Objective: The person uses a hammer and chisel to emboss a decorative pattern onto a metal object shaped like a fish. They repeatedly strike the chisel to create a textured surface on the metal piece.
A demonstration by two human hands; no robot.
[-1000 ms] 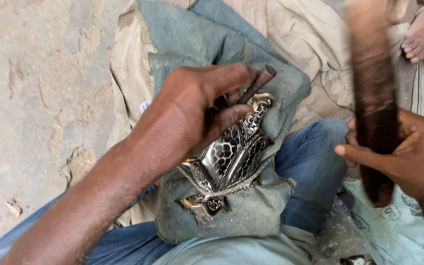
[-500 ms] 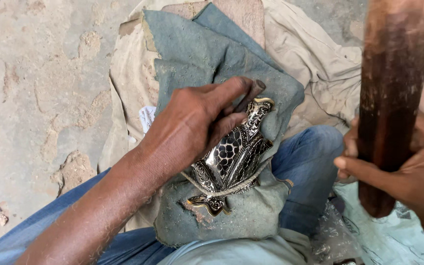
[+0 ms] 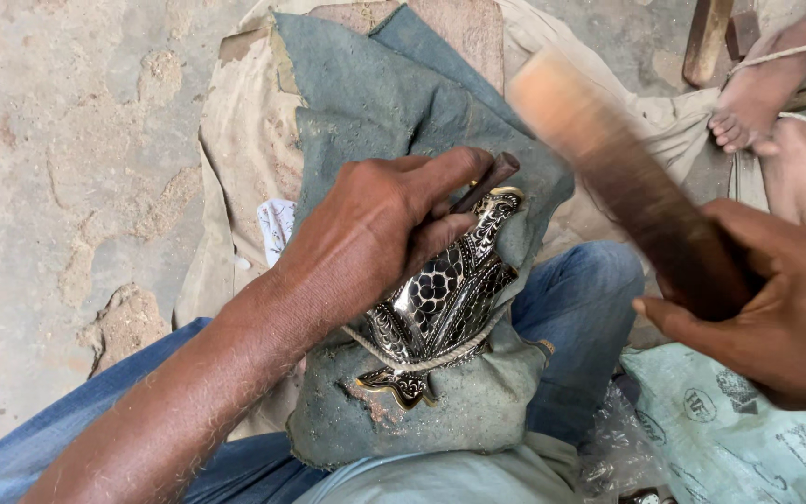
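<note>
The left hand [image 3: 370, 238] pinches a thin dark metal punch [image 3: 482, 182] and presses on a shiny black-and-silver patterned metal piece [image 3: 440, 299]. That piece lies under this hand, on a blue-grey cloth pad [image 3: 375, 103]. The right hand [image 3: 776, 308], off to the side, grips a long brown wooden mallet [image 3: 627, 187].

One camera only, worn on the head, looks steeply down at close range onto the person's lap. The left hand [image 3: 375, 247] fills the middle of the frame and the right hand [image 3: 776, 308] sits at the right edge, partly cut off. The ground [image 3: 58, 187] takes the left side, and bare feet [image 3: 767, 103] show at the top right corner.
</note>
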